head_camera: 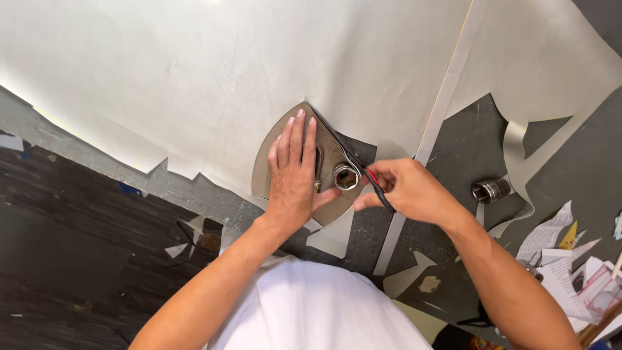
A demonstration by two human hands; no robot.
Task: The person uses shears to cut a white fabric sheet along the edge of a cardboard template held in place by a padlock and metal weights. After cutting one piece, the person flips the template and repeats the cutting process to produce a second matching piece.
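A brown curved template point(267, 170) lies on the edge of a large cream leather sheet point(194, 71). My left hand point(293, 174) presses flat on the template, fingers pointing away from me. A short metal cylinder point(345, 177) stands on the template as a weight, beside my left thumb. My right hand point(405, 189) grips a thin dark cutting tool with a red mark point(369, 176). Its tip runs along the template's right edge, against the leather.
A second metal cylinder point(490, 190) stands on the dark work table point(466, 149) to the right. A long cream strip point(440, 104) runs diagonally past my right hand. Leather offcuts point(405, 275) and paper scraps point(557, 253) lie at the near right. Dark floor point(71, 259) is at the left.
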